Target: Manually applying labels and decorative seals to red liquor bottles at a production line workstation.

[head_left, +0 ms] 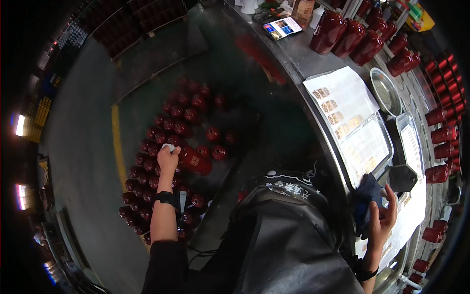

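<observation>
Low over the bottles at the left, my left hand (168,158) is closed around the neck end of a glossy dark red bottle (197,161). The bottle lies tilted on its side in the air, its base to the right, with a square gold decal on its body. A small white wad (169,146) shows at my fingertips; its kind is unclear. At the right, my right hand (383,218) is raised over the bench edge, fingers apart and holding nothing visible. Beside it is a crumpled dark blue cloth (366,198). Something greyish covers one fingertip.
Many red bottles (169,125) stand packed on a low pallet. On the metal bench lie decal sheets (338,100), a tray (387,147), a round metal bowl (386,92), a dark angular container (403,178) and a phone (282,28). More bottles (328,32) line the bench's far side.
</observation>
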Demonstrator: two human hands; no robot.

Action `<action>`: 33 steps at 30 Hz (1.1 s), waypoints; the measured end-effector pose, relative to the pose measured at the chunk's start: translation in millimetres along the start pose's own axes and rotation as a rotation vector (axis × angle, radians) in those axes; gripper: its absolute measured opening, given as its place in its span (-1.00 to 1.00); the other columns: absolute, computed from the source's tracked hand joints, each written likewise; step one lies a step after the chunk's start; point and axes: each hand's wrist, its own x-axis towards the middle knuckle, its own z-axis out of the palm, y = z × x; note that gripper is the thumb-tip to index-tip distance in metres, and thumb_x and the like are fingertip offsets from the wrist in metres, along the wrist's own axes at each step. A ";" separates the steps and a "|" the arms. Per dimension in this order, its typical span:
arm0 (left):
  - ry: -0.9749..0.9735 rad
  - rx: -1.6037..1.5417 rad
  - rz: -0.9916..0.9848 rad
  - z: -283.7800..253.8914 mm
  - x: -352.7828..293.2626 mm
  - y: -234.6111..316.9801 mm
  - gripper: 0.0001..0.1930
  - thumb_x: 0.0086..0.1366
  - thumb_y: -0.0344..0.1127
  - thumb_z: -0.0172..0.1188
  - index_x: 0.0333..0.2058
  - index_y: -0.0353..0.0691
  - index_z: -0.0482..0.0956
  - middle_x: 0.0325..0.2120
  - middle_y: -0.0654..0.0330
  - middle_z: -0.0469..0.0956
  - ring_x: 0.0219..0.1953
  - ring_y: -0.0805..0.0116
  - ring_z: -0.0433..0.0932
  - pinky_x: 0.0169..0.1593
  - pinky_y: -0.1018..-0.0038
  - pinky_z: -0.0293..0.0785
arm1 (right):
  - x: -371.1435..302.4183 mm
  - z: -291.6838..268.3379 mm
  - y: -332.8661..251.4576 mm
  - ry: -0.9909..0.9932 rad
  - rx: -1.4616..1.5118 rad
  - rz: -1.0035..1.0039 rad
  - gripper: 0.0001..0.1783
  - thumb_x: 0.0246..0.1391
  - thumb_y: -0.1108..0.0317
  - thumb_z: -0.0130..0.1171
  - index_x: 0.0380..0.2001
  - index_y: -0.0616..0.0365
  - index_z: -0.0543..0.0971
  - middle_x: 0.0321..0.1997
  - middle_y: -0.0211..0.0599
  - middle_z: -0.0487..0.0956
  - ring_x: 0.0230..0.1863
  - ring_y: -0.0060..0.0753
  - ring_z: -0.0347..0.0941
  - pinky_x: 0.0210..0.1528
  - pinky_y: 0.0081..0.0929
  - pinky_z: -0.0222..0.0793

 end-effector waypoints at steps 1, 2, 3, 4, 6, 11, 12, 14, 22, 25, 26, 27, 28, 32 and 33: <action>0.008 0.013 0.019 8.6 0.3 0.9 -0.71 0.11 -0.21 0.39 -0.41 -0.36 0.59 -0.43 -0.10 0.61 -0.31 -0.12 0.60 -0.20 0.17 0.47 | 0.2 -2.9 -4.5 0.008 -0.012 0.000 -0.40 0.11 0.33 0.29 0.24 0.10 0.43 0.06 -0.26 0.53 -0.57 -0.84 0.16 -0.48 -0.79 0.08; -0.001 -0.014 0.026 18.4 2.4 2.6 -0.70 0.11 -0.20 0.39 -0.39 -0.35 0.59 -0.42 -0.11 0.61 -0.29 -0.13 0.61 -0.19 0.17 0.48 | 1.2 -5.3 -9.7 0.037 -0.012 0.002 -0.41 0.09 0.36 0.29 0.22 0.11 0.45 0.04 -0.25 0.53 -0.58 -0.84 0.15 -0.50 -0.79 0.08; -0.011 -0.008 0.023 27.9 4.1 -6.1 -0.70 0.11 -0.20 0.39 -0.39 -0.35 0.59 -0.42 -0.11 0.61 -0.29 -0.13 0.61 -0.19 0.17 0.48 | 3.5 -2.3 -12.0 0.049 -0.004 0.011 -0.41 0.06 0.39 0.29 0.20 0.12 0.46 0.01 -0.23 0.52 -0.58 -0.85 0.14 -0.51 -0.79 0.08; -0.021 0.012 0.009 38.8 4.0 -20.0 -0.69 0.11 -0.18 0.39 -0.39 -0.36 0.59 -0.41 -0.12 0.61 -0.28 -0.13 0.61 -0.18 0.17 0.49 | 3.7 1.2 -8.4 0.042 -0.001 0.014 -0.42 0.07 0.38 0.29 0.21 0.12 0.46 0.02 -0.24 0.53 -0.58 -0.85 0.14 -0.50 -0.79 0.09; -0.056 0.006 -0.007 62.6 -1.7 -31.7 -0.66 0.11 -0.15 0.39 -0.40 -0.38 0.60 -0.39 -0.14 0.62 -0.25 -0.14 0.61 -0.17 0.16 0.50 | 5.0 5.6 -13.0 0.027 -0.016 0.050 -0.42 0.08 0.39 0.28 0.21 0.12 0.46 0.03 -0.24 0.53 -0.58 -0.85 0.15 -0.50 -0.79 0.10; -0.084 0.115 -0.080 128.3 -34.1 -53.9 -0.65 0.03 -0.17 0.42 -0.42 -0.39 0.61 -0.37 -0.14 0.60 -0.29 -0.16 0.60 -0.17 0.11 0.51 | 2.0 9.6 -17.5 0.004 -0.047 0.097 -0.43 0.09 0.40 0.26 0.21 0.14 0.45 0.07 -0.23 0.54 -0.56 -0.86 0.18 -0.47 -0.81 0.15; -0.076 0.117 -0.084 141.3 -40.2 -54.5 -0.66 0.02 -0.17 0.42 -0.44 -0.39 0.61 -0.37 -0.14 0.60 -0.29 -0.16 0.59 -0.17 0.10 0.51 | 0.1 9.2 -17.3 0.007 -0.060 0.106 -0.43 0.09 0.40 0.26 0.21 0.14 0.45 0.07 -0.23 0.54 -0.56 -0.86 0.18 -0.47 -0.81 0.15; -0.077 0.116 -0.086 160.6 -48.7 -57.5 -0.67 0.02 -0.18 0.42 -0.45 -0.39 0.62 -0.38 -0.13 0.60 -0.29 -0.16 0.59 -0.17 0.10 0.51 | -2.7 11.1 -19.4 0.033 -0.040 0.130 -0.43 0.08 0.45 0.26 0.21 0.15 0.45 0.07 -0.27 0.54 -0.56 -0.86 0.18 -0.47 -0.82 0.14; -0.138 0.224 -0.134 210.9 -59.1 -61.2 -0.70 0.06 -0.18 0.37 -0.43 -0.38 0.66 -0.29 -0.15 0.63 -0.13 -0.12 0.58 -0.01 0.15 0.51 | -4.7 1.3 -27.8 0.007 -0.100 0.179 -0.43 0.12 0.44 0.27 0.23 0.18 0.43 0.12 -0.35 0.48 -0.55 -0.89 0.19 -0.51 -0.81 0.07; -0.125 0.229 -0.135 217.5 -61.2 -55.8 -0.70 0.08 -0.16 0.35 -0.41 -0.35 0.65 -0.29 -0.14 0.63 -0.15 -0.13 0.59 -0.04 0.13 0.53 | -2.9 2.1 -29.5 0.033 -0.060 0.206 -0.42 0.02 0.53 0.26 0.18 0.18 0.47 0.13 -0.30 0.52 -0.60 -0.85 0.11 -0.53 -0.78 0.10; -0.170 0.219 -0.145 223.5 -64.1 -54.6 -0.70 0.09 -0.15 0.34 -0.41 -0.34 0.65 -0.30 -0.13 0.63 -0.16 -0.12 0.59 -0.06 0.13 0.54 | -1.9 0.7 -28.9 0.026 -0.084 0.203 -0.40 -0.01 0.53 0.27 0.17 0.17 0.47 0.12 -0.30 0.53 -0.58 -0.84 0.10 -0.54 -0.77 0.09; -0.213 0.210 -0.152 228.4 -67.7 -52.8 -0.70 0.10 -0.15 0.33 -0.41 -0.33 0.65 -0.30 -0.13 0.63 -0.18 -0.11 0.60 -0.07 0.13 0.54 | 0.3 -0.5 -35.0 0.016 -0.154 0.223 -0.38 -0.03 0.50 0.30 0.18 0.15 0.47 0.03 -0.34 0.55 -0.55 -0.77 0.12 -0.52 -0.71 0.12; -0.210 0.202 -0.116 232.2 -68.4 -50.5 -0.69 0.12 -0.12 0.30 -0.40 -0.31 0.65 -0.32 -0.11 0.63 -0.19 -0.09 0.61 -0.08 0.12 0.55 | -0.2 -1.4 -34.4 0.003 -0.175 0.232 -0.38 -0.04 0.47 0.32 0.17 0.14 0.48 -0.02 -0.35 0.56 -0.54 -0.72 0.14 -0.50 -0.67 0.14; -0.207 0.196 -0.008 223.6 -67.8 -57.0 -0.74 0.19 -0.22 0.18 -0.45 -0.35 0.60 -0.44 -0.13 0.61 -0.35 -0.13 0.61 -0.24 0.11 0.51 | 7.0 -1.9 -36.0 -0.028 -0.141 0.164 -0.39 -0.07 0.38 0.36 0.13 0.09 0.51 -0.16 -0.32 0.55 -0.51 -0.56 0.21 -0.44 -0.58 0.20; -0.210 0.102 0.015 210.9 -62.6 -65.4 -0.75 0.19 -0.24 0.16 -0.41 -0.37 0.60 -0.42 -0.16 0.60 -0.34 -0.18 0.59 -0.24 0.09 0.48 | 7.4 -0.8 -38.7 -0.022 -0.121 0.136 -0.41 -0.06 0.36 0.37 0.12 0.08 0.52 -0.17 -0.31 0.54 -0.52 -0.55 0.21 -0.46 -0.57 0.20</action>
